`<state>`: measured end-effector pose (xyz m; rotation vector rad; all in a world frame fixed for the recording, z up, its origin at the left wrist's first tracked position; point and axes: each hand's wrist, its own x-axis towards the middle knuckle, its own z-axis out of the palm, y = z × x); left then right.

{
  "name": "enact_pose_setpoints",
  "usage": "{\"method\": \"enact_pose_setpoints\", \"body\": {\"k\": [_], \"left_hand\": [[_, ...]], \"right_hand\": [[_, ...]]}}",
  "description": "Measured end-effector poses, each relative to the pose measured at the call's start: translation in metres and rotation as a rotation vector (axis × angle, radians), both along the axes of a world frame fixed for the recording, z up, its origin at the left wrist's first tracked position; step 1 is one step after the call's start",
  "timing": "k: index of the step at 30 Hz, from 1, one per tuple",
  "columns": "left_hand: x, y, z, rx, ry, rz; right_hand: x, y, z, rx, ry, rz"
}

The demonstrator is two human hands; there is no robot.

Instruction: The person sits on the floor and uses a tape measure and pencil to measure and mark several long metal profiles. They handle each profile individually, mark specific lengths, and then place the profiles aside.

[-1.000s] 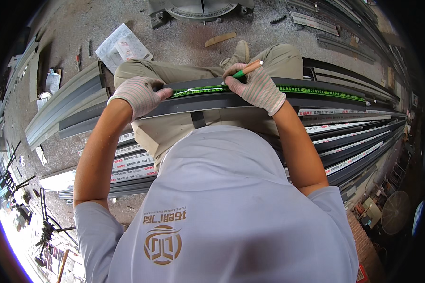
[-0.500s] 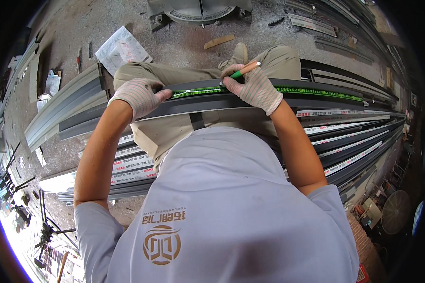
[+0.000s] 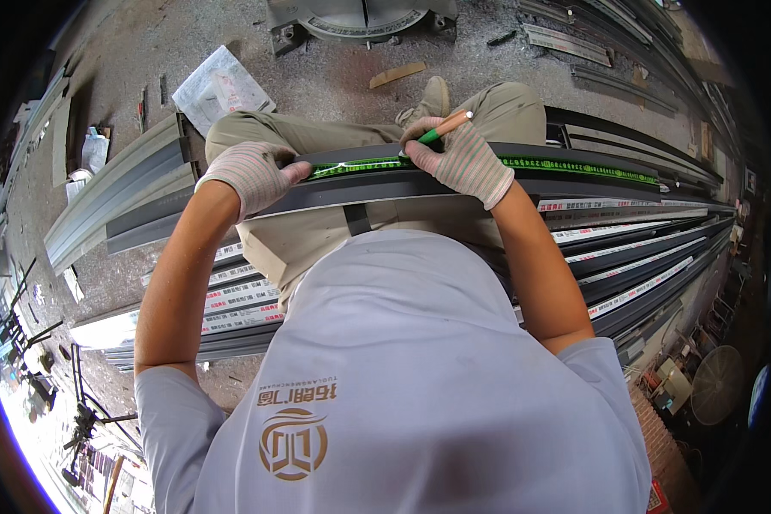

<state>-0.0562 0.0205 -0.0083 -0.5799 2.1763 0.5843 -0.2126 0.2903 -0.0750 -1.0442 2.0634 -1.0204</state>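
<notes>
A long dark grey metal profile (image 3: 351, 190) lies across my lap. Along it runs a bright green tape measure blade (image 3: 565, 164), stretched out to the right. My left hand (image 3: 247, 177), in a striped knit glove, is closed around the profile, its thumb at the left end of the visible blade. My right hand (image 3: 464, 163), gloved alike, pinches a green and copper-brown pen (image 3: 447, 125) between thumb and fingers. The pen's tip is down by the tape's upper edge. The fingers of my left hand are partly hidden behind the profile.
Stacks of labelled profiles (image 3: 634, 248) lie at the right, with more profiles (image 3: 120, 184) at the left. A grey machine base (image 3: 364, 26) stands at the far middle. On the floor are a paper sheet (image 3: 223, 90) and a tan strip (image 3: 397, 75).
</notes>
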Motion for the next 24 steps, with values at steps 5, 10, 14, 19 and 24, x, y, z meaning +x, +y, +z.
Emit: {"method": "enact_pose_setpoints", "body": {"k": [5,10,14,19,24], "left_hand": [[0.000,-0.001,0.001,0.003,0.007,-0.004],[0.000,0.000,0.002,-0.007,0.000,-0.003],[0.000,0.000,0.002,-0.007,0.015,-0.029],[0.000,0.000,0.002,-0.006,0.019,-0.039],[0.002,-0.001,0.001,0.000,0.038,-0.033]], "right_hand": [[0.000,0.000,0.005,0.000,0.065,0.025],[0.001,-0.002,0.009,0.053,0.025,-0.003],[0.000,0.000,0.000,0.024,-0.036,-0.025],[0.001,-0.002,0.005,0.068,-0.007,-0.014],[0.000,-0.002,0.009,0.056,0.044,0.011]]}}
